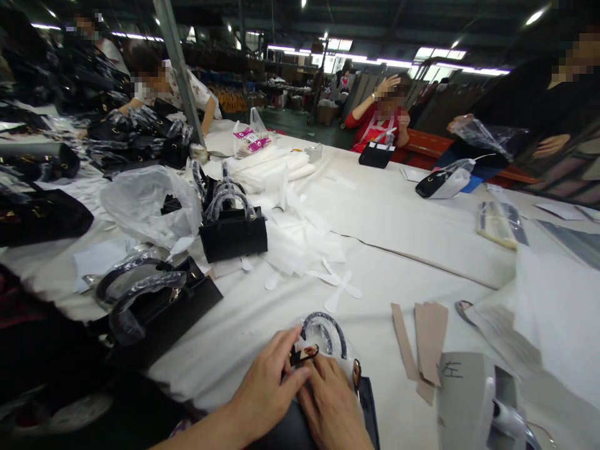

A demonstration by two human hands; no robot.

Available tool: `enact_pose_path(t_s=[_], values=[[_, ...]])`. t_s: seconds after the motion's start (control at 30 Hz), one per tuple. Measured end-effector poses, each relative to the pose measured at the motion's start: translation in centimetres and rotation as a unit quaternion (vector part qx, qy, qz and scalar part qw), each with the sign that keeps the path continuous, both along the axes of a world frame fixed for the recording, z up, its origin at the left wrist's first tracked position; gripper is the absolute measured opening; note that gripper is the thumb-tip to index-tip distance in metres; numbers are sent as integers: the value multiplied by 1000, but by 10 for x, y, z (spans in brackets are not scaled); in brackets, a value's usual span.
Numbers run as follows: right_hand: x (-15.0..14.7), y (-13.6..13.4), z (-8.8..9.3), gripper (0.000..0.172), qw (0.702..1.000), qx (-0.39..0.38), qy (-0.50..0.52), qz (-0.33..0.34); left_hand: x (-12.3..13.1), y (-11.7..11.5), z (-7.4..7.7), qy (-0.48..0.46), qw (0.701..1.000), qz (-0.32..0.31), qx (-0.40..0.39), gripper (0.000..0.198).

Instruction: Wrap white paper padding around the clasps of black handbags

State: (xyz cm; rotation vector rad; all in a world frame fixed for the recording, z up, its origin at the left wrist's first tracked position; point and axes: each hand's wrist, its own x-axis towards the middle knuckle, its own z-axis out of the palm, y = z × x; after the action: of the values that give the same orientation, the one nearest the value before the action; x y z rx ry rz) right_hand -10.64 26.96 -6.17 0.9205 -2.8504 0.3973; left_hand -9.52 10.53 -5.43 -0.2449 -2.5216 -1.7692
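Observation:
A black handbag (370, 406) stands at the table's near edge, largely hidden behind my hands. Its looped handles (344, 334) are wrapped in clear plastic. My left hand (269, 381) is closed at the top of the bag, fingers and thumb around a small black strap piece with gold-coloured metal (307, 353). Pressed close beside it, my right hand (328, 397) has its fingers bent down against the same piece; the fingertips are partly hidden. Another gold-coloured fitting (357, 375) shows on the bag's right side.
Black handbags (233, 234) with wrapped handles and a clear plastic bag (152, 203) lie to the left. White paper pieces (344, 290) are scattered ahead. Brown card strips (431, 337) and a grey tape dispenser (464, 400) sit right. Co-workers (382, 122) are across the table.

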Motion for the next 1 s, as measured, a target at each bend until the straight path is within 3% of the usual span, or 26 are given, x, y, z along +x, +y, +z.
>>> enact_pose_path(t_s=[0.1, 0.23, 0.43, 0.5, 0.6, 0.63, 0.7, 0.83, 0.9, 1.0], values=[[0, -3, 4, 31, 999, 0, -28, -21, -10, 5, 1, -37, 997, -71, 3, 33], [-1, -6, 6, 29, 998, 27, -53, -35, -13, 3, -6, -100, 994, -13, 37, 14], [-1, -3, -1, 38, 998, 16, -37, -39, -12, -13, -18, -159, 969, 8, 187, 17], [-1, 0, -4, 43, 999, 18, -27, -34, -14, -23, -16, -183, 954, 47, 234, 27], [-4, 3, -5, 50, 999, 33, -21, -16, -19, -38, -6, -192, 932, 168, 259, 37], [-5, 2, -4, 51, 999, 38, -21, -9, -21, -41, -2, -181, 932, 191, 248, 36], [-9, -3, -1, 49, 998, 51, -20, -6, -24, -40, 6, -155, 951, 175, 202, 34], [-12, -15, 3, 30, 999, 51, -10, -10, -25, -11, 13, -80, 995, -23, 57, 29], [-7, -12, 3, 29, 1000, -3, -1, 8, -22, 7, 11, -55, 995, -87, -18, 26], [8, 8, 0, 34, 990, -135, 37, 29, -16, 22, 7, -39, 992, -79, -93, 23]])
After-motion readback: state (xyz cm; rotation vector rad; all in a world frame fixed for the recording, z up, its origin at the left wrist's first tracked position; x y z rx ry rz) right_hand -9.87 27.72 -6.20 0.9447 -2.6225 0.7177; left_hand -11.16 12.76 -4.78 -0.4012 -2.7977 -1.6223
